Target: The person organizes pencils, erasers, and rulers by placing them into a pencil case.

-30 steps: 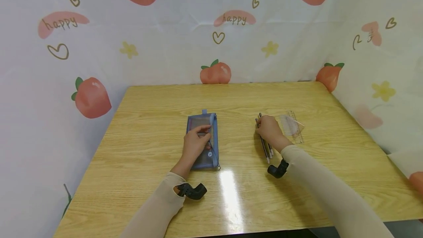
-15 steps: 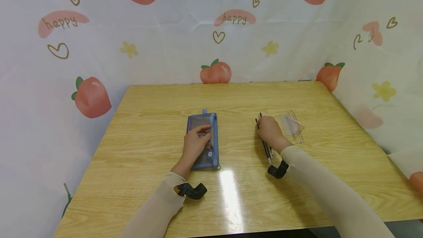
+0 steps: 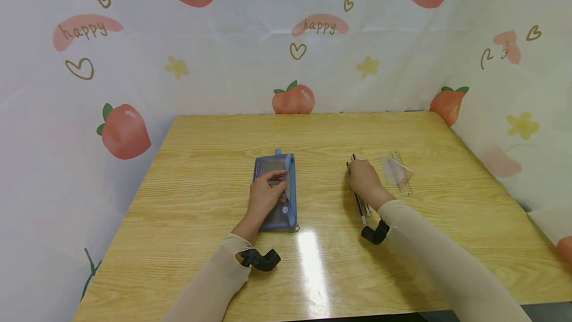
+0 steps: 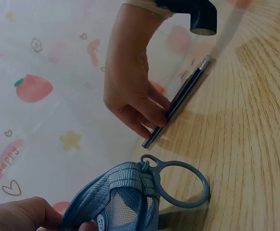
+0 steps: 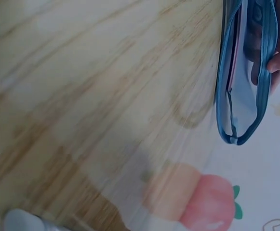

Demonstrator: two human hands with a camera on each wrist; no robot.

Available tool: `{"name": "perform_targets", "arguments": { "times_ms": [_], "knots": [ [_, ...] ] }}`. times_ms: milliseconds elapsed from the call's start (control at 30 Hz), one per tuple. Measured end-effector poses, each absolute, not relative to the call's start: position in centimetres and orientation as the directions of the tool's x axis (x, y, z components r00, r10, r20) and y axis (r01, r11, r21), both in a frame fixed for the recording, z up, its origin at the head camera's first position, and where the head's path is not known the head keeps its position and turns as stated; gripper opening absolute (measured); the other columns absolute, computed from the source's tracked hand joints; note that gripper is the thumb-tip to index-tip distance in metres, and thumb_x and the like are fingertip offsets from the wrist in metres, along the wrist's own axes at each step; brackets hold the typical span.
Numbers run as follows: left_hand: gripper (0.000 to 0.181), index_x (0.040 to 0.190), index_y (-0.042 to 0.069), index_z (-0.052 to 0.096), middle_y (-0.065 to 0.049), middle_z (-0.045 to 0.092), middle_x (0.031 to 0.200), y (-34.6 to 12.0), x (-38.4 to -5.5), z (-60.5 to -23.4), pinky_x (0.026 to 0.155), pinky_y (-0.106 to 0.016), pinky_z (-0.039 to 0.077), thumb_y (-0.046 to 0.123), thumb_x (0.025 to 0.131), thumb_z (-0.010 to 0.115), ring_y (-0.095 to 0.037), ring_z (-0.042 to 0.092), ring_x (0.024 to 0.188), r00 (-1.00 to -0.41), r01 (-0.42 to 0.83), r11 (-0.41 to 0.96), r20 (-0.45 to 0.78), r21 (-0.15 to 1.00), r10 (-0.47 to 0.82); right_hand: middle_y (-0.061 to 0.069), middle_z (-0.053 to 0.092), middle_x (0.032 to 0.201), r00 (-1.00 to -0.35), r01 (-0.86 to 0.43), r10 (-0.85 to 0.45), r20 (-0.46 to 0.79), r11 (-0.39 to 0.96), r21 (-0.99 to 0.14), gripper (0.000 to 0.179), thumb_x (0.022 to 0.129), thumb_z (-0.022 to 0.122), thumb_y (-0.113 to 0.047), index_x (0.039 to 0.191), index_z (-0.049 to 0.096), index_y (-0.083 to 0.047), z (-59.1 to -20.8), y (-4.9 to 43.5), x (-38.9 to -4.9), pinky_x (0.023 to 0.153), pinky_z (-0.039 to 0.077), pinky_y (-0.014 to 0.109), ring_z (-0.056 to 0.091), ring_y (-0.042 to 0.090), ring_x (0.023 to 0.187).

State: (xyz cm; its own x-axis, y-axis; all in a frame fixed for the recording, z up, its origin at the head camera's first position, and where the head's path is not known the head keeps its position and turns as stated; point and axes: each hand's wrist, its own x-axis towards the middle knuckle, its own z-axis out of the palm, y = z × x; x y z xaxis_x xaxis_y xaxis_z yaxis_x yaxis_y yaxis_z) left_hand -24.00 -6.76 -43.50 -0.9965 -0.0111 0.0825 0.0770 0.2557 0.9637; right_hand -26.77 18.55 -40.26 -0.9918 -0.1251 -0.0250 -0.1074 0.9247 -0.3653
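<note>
A blue mesh zip pouch (image 3: 279, 220) lies lengthwise on the table. My left hand (image 3: 263, 199) pinches the edge of its opening, and in the right wrist view the zipped mouth (image 5: 265, 91) gapes with a thin pink-edged item inside. A round blue ring (image 4: 183, 184) hangs at the pouch's near end. To the right, my right hand (image 3: 366, 179) has its fingertips around a few dark pencils (image 3: 359, 206) with pale, metal-banded ends, lying close to the tabletop. The hand hides their middles. In the left wrist view, thumb and fingers grip a dark pencil (image 4: 184, 98) near its lower end.
Just right of my right hand, a clear set square (image 3: 391, 172) overlaps a clear ruler (image 3: 406, 189) on the wood-grain table (image 3: 214, 158). A white peach-printed cloth (image 3: 232, 63) stands behind and along both sides.
Over the past second, the pencil ends under my right hand have drawn slightly closer together. My left hand keeps its pinch on the pouch, and the view has shifted a little.
</note>
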Motion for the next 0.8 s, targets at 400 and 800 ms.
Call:
{"name": "perform_targets", "arguments": {
  "times_ms": [400,800],
  "knots": [
    [0.031,0.11,0.008,0.064,-0.011,0.061,0.097,-6.74,-23.92,-43.37,0.045,-0.029,0.055,0.009,0.079,0.062,-0.017,0.061,0.053,-0.997,0.073,0.256,0.08,0.964,-0.016,0.027,0.062,0.088,-0.988,-0.128,-0.149,-0.041,0.936,-0.327,0.022,0.087,0.042,0.008,0.094,0.062,0.014,-40.08,18.23,-26.64,0.04,0.037,0.023,0.053,0.019,0.052],
    [0.032,0.11,0.007,0.064,-0.011,0.061,0.097,-6.7,-24.07,-43.46,0.045,-0.029,0.055,0.008,0.079,0.061,-0.017,0.061,0.053,-0.996,0.077,0.261,0.085,0.962,-0.018,0.019,0.057,0.067,-0.99,-0.106,-0.135,-0.043,0.909,-0.403,0.019,0.084,0.042,0.011,0.092,0.059,0.013,-40.47,18.27,-26.87,0.038,0.031,0.021,0.041,0.014,0.044]
  ]
}}
